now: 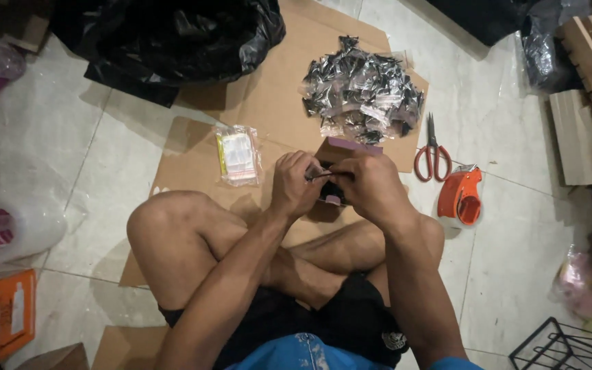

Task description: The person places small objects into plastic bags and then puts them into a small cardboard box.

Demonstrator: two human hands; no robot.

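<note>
Glossy clear packet [318, 174] between both hands

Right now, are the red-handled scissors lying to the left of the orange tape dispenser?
Yes, the red-handled scissors lie on the floor just left of the orange tape dispenser.

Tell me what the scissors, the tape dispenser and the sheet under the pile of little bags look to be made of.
Red-handled scissors: dark, dull metal blades, glossy handles that look plastic. Orange tape dispenser: smooth moulded shell with a slight sheen, probably plastic. Flat brown sheet: matte, fibrous, cut edges, likely cardboard. Pile of small clear bags: glinting, crinkled film, seemingly thin plastic.
</note>
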